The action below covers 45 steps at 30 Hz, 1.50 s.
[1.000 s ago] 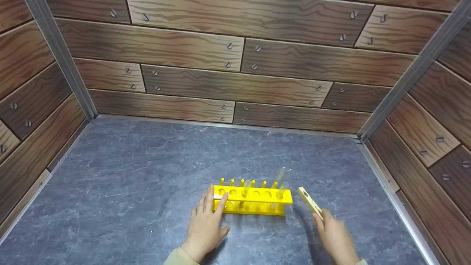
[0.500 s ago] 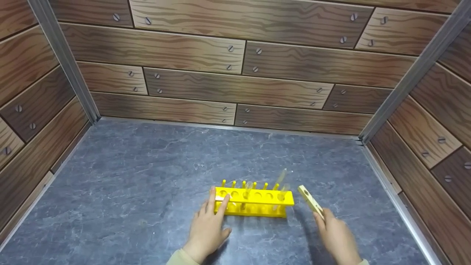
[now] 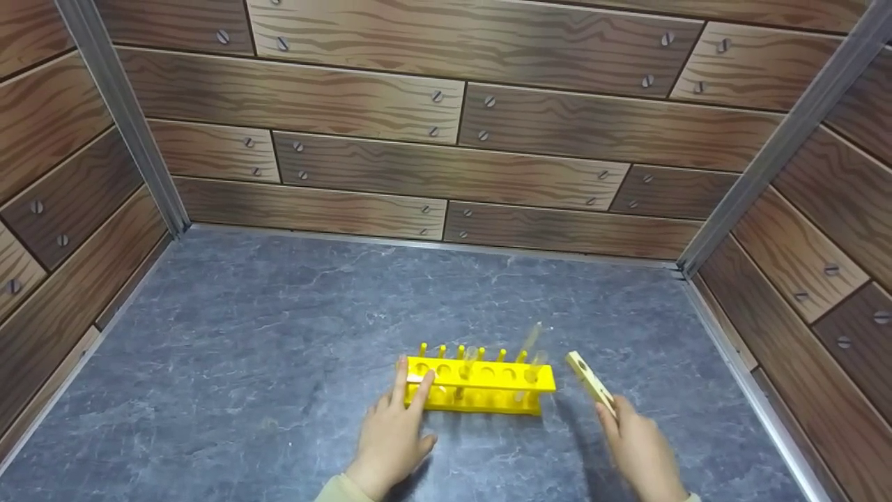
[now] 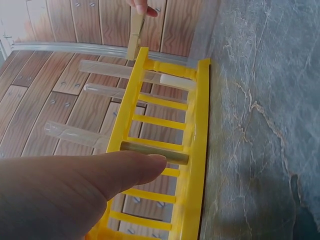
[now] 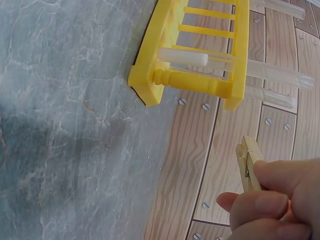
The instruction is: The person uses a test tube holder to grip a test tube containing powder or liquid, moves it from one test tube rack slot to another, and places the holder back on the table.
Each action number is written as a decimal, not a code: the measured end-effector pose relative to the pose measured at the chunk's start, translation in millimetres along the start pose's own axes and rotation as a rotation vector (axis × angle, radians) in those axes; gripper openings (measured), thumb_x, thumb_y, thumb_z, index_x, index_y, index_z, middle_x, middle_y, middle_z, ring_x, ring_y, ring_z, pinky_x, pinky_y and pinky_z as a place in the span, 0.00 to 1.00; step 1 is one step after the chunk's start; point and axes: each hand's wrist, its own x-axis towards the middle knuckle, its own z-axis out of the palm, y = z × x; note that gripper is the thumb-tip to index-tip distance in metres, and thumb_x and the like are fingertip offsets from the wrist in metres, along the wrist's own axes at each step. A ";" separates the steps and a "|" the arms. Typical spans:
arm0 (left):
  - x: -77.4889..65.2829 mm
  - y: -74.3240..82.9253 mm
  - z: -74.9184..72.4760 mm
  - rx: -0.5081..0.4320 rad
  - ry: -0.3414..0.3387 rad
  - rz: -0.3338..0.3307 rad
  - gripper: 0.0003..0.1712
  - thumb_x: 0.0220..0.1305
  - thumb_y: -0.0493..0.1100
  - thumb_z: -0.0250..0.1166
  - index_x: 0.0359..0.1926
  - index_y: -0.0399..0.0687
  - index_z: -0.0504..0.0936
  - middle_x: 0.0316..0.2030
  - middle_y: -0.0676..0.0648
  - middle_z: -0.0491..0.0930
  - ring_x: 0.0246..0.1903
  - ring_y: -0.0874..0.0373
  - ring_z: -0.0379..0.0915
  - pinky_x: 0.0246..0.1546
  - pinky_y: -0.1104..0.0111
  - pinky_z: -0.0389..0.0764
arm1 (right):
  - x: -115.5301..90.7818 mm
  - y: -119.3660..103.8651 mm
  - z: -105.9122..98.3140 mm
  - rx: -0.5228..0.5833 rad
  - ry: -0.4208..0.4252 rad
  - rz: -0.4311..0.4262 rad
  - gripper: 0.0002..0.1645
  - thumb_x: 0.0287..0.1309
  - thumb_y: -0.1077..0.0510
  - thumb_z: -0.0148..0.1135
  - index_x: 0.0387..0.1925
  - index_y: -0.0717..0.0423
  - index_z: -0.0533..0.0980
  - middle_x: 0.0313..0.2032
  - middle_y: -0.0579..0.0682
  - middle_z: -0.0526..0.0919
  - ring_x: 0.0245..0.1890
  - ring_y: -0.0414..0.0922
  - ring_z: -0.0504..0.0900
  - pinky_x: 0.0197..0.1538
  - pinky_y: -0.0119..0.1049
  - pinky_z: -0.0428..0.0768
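Observation:
On the grey floor stands a yellow test tube rack (image 3: 502,383) with pegs along its back. My left hand (image 3: 391,436) rests its extended fingers on the rack's left end, thumb apart. One test tube (image 4: 75,136) near the middle holds a dull yellowish liquid. A second test tube (image 5: 280,75) at the right end has white contents low down. Behind it, a clear tube (image 3: 533,338) leans up at a rear peg. Right of the rack, my right hand (image 3: 641,446) grips a wooden test tube clamp (image 3: 589,382), its tip apart from the rack and tubes.
Wood-patterned panels (image 3: 376,164) with printed screws rise at the back and both sides. Metal strips edge the corners. The marbled grey surface (image 3: 279,314) runs under the rack and out to the walls.
The view has tilted slightly, so the scene sits a little lower in it. Both hands, the rack and the clamp keep nearly the same places relative to each other.

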 end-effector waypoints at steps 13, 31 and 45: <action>1.6 0.0 -0.1 0.010 -0.041 -0.018 0.53 0.48 0.59 0.70 0.71 0.55 0.55 0.70 0.34 0.41 0.37 0.45 0.73 0.36 0.54 0.76 | -0.7 -4.7 -7.9 -0.025 0.018 -0.028 0.18 0.68 0.54 0.48 0.41 0.68 0.70 0.13 0.47 0.65 0.09 0.40 0.61 0.12 0.31 0.61; 2.3 -0.1 -1.2 0.023 -0.042 -0.010 0.52 0.48 0.59 0.70 0.71 0.55 0.56 0.70 0.33 0.41 0.27 0.51 0.70 0.28 0.59 0.75 | -1.6 -8.6 -14.9 -0.038 0.037 -0.033 0.24 0.68 0.50 0.48 0.47 0.69 0.70 0.13 0.46 0.66 0.09 0.41 0.62 0.13 0.33 0.62; 2.2 0.2 -0.7 0.001 -0.081 -0.033 0.52 0.48 0.60 0.70 0.72 0.56 0.55 0.71 0.34 0.40 0.28 0.51 0.70 0.29 0.58 0.75 | -4.8 -16.3 -19.1 -0.036 0.017 0.002 0.22 0.68 0.51 0.49 0.46 0.69 0.70 0.13 0.48 0.66 0.10 0.42 0.62 0.14 0.35 0.63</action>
